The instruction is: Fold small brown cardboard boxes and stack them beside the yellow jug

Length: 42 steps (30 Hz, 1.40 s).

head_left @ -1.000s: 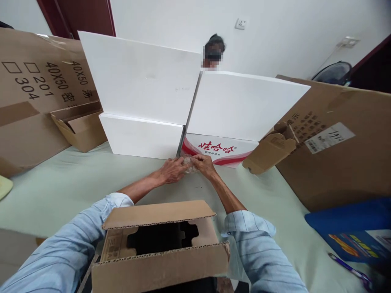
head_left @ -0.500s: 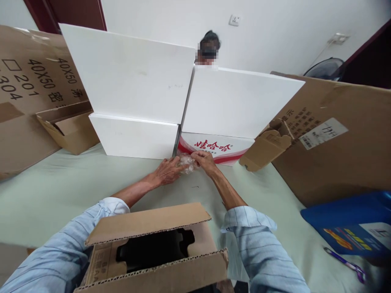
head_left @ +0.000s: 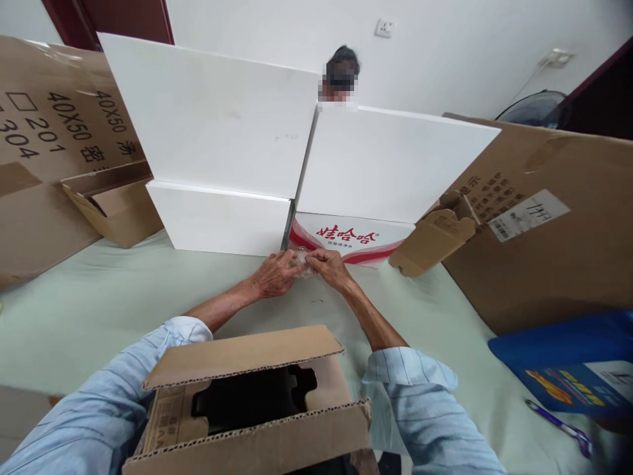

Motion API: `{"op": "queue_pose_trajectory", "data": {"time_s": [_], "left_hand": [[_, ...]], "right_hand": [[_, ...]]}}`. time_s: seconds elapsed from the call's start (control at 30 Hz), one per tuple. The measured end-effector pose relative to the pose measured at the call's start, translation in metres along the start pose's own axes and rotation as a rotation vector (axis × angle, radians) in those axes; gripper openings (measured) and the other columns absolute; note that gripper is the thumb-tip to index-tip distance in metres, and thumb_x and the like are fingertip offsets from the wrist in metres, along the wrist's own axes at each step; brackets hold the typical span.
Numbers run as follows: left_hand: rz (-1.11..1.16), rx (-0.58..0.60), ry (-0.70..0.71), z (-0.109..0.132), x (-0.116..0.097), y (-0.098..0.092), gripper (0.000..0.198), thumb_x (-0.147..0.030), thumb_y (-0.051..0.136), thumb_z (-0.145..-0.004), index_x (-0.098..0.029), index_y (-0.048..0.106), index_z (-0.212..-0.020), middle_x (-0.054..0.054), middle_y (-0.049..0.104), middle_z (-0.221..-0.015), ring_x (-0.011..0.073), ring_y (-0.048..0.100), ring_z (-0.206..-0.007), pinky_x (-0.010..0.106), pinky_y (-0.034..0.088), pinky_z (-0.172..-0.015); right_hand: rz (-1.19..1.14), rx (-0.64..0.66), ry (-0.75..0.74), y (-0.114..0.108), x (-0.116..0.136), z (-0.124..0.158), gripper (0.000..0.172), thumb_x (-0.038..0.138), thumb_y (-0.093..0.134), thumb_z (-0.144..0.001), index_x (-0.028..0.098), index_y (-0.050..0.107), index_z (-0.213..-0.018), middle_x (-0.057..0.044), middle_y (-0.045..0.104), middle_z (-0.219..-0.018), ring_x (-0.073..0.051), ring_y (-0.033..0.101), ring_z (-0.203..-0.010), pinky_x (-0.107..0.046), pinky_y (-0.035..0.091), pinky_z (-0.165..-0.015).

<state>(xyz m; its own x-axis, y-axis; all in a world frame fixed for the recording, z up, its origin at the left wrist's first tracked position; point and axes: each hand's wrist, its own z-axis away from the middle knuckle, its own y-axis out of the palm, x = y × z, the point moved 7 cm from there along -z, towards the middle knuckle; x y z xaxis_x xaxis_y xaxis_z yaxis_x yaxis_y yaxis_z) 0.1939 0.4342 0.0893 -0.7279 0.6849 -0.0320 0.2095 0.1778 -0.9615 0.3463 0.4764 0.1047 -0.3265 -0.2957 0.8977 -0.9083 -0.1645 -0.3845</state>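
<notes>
Crumpled clear plastic (head_left: 301, 262) is bunched between my two hands, just above the table at the foot of the white boards. My left hand (head_left: 275, 274) grips its left side, fingers bent inward. On the other side, my right hand (head_left: 330, 267) pinches the plastic between thumb and fingers. What lies inside the plastic, if anything, I cannot make out. Close to my body stands an open cardboard box (head_left: 247, 435) between my forearms, with a black item (head_left: 247, 402) in it.
White boards (head_left: 212, 119) and a white-and-red printed carton panel (head_left: 356, 241) rise beyond my hands; a person's head shows above. Small open boxes (head_left: 116, 204) (head_left: 435, 237) flank them. Large cartons (head_left: 544, 251) stand at both sides. A blue container (head_left: 568, 363) and purple pen-like item (head_left: 558, 425) lie right.
My right hand has shifted slightly left, closer to my left hand, and the plastic looks more tightly bunched. The whole view has moved a little.
</notes>
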Motion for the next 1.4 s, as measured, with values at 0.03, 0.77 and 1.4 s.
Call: {"op": "queue_pose_trajectory", "data": {"time_s": [0.03,0.77,1.4], "left_hand": [[-0.009,0.013,-0.005,-0.001,0.0,0.003,0.064,-0.016,0.057,-0.094,-0.031,0.047,-0.156,0.015,0.05,-0.141,0.0314,0.056,-0.121,0.049,0.051,-0.103],[-0.103,0.026,0.018,0.004,0.0,0.031,0.066,-0.008,0.049,-0.096,-0.034,0.05,-0.157,0.016,0.039,-0.166,0.0372,0.048,-0.14,0.052,0.046,-0.103],[0.529,-0.252,-0.119,0.203,-0.012,-0.254,0.02,-0.017,0.056,-0.1,-0.019,0.076,-0.097,0.01,0.068,-0.139,0.024,0.065,-0.126,0.04,0.056,-0.106]], "right_hand": [[0.023,-0.002,-0.012,0.0,0.001,0.002,0.032,0.052,0.068,-0.078,0.021,0.07,-0.071,0.0,0.061,-0.065,-0.017,0.052,-0.062,-0.03,0.041,-0.059],[0.232,-0.295,-0.021,-0.01,-0.067,-0.032,0.027,0.048,0.073,-0.078,0.022,0.068,-0.083,0.0,0.065,-0.077,-0.018,0.055,-0.073,-0.029,0.047,-0.064],[0.206,-0.299,-0.334,-0.025,0.145,0.118,0.038,0.051,0.056,-0.102,0.024,0.067,-0.077,-0.004,0.064,-0.077,-0.023,0.059,-0.074,-0.036,0.047,-0.07]]}}
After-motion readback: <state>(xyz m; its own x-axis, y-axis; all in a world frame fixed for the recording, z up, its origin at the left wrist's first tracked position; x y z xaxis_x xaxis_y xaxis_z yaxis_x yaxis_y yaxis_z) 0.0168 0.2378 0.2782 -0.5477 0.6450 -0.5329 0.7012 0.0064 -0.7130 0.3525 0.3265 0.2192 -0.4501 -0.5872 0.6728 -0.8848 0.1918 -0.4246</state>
